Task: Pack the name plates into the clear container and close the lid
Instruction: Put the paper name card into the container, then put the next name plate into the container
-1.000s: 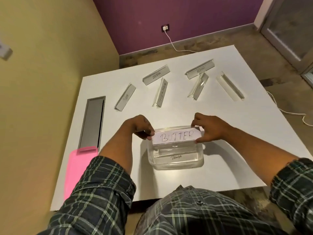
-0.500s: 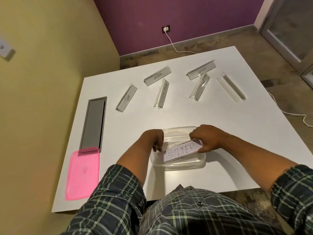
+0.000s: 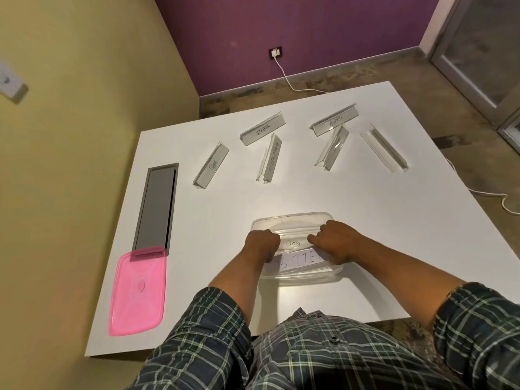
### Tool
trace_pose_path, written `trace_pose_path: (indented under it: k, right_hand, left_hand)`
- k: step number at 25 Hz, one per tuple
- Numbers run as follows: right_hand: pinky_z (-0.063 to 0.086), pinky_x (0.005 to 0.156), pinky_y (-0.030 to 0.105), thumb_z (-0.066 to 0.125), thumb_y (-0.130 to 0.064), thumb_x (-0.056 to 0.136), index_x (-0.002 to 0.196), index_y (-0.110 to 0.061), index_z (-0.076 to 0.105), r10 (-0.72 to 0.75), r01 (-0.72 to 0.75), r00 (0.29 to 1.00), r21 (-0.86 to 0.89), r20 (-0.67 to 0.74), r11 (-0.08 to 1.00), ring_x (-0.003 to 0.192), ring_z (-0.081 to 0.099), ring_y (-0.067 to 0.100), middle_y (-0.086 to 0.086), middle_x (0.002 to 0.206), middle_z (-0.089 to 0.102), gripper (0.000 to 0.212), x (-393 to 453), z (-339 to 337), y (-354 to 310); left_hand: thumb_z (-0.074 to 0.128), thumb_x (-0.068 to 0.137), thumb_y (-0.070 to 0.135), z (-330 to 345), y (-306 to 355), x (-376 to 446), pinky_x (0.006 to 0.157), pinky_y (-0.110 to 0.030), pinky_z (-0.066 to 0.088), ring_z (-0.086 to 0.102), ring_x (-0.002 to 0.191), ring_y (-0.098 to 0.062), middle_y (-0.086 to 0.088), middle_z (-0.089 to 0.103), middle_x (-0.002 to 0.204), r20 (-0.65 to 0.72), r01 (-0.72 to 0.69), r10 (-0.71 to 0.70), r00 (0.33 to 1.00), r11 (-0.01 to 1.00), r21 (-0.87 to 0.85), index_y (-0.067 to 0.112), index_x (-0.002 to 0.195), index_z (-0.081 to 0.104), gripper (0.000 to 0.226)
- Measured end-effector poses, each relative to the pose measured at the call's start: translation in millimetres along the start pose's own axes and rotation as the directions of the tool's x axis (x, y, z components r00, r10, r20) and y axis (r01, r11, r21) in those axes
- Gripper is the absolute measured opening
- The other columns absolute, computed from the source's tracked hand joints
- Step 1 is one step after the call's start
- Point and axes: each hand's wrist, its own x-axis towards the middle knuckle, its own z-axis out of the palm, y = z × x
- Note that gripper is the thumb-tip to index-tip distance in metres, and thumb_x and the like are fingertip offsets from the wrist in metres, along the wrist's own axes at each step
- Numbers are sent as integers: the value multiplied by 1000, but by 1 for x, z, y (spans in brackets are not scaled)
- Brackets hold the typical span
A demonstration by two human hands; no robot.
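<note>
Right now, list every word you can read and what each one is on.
"ZEBRA": plate on table.
"ALPHA": plate.
"TIGER": plate.
"SUPERMAN", roughly: plate, faint.
"DOG": plate in container.
"BUTTE", rest covered: plate in container.
Plate: blurred.
Plate: no text visible.

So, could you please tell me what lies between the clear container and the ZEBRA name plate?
In the head view, only bare white table lies between the clear container and the ZEBRA name plate; the SUPERMAN plate sits just beside that line.
</note>
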Motion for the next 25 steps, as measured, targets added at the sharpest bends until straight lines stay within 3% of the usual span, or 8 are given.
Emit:
trace_pose_path:
  k: [4, 11, 16, 19, 21, 23, 25]
  right_hand:
    - [40, 85, 39, 70, -23, 75, 112, -13, 53, -20, 27, 998, -120, 62, 992, 92, 61, 30, 8, 98, 69, 42, 7, 6, -10]
    - [42, 87, 40, 57, -13, 91, 118, -10, 53, -1, 13, 995, -113, 101, 993, 100, 64, 33, 12, 109, 68, 27, 11, 12, -20]
    - [45, 86, 42, 58, -11, 88, 118, -8, 54, -22, 36, 986, -85, 162, 996, 100, 65, 36, 16, 111, 67, 30, 14, 5, -20]
    - [43, 86, 41, 58, -27, 85, 117, -13, 54, -32, 46, 987, -81, 155, 996, 98, 65, 33, 11, 109, 67, 35, 15, 4, -18]
    - [42, 85, 39, 52, -44, 83, 114, -20, 57, -17, 19, 991, -17, 132, 1000, 99, 65, 31, 5, 108, 69, 40, 18, -2, -15]
    - [42, 80, 35, 52, -54, 79, 117, -27, 60, -19, 7, 990, 87, 137, 996, 101, 65, 27, -2, 109, 70, 48, 24, -16, -8]
    - [43, 79, 32, 53, -57, 79, 117, -34, 62, -21, 0, 995, 201, 101, 980, 100, 66, 21, -9, 108, 71, 45, 34, -35, -1]
  left_hand:
    - [65, 84, 7, 2, 1, -3, 69, -33, 49, 70, 99, -31, -11, 69, 111, -14, -11, 12, 1000, 1000, 21, 11, 109, 67, 25]
    - [63, 88, 12, 9, 6, -8, 72, -34, 48, 68, 102, -32, -13, 67, 114, -34, -18, 19, 999, 1000, 17, 8, 113, 65, 25]
    - [66, 87, 17, 6, 8, -14, 74, -35, 50, 68, 99, -34, -15, 67, 111, -32, -48, 48, 998, 999, 11, 6, 110, 65, 25]
    - [68, 78, 18, -4, 4, -19, 65, -31, 45, 69, 86, -32, -11, 68, 94, -26, -119, 119, 993, 993, 4, 11, 80, 62, 10]
    - [66, 69, 21, -8, 0, -21, 60, -26, 41, 65, 71, -31, -8, 65, 77, -54, -158, 157, 986, 987, -3, 17, 61, 47, 20]
    - [59, 70, 26, -12, -5, -23, 59, -26, 36, 64, 68, -31, -7, 67, 74, -152, -144, 134, 979, 988, -57, 16, 62, 51, 15]
    - [51, 76, 32, -14, -13, -22, 57, -26, 34, 64, 69, -31, -7, 68, 72, -276, -76, 16, 961, 976, -205, 17, 66, 58, 20]
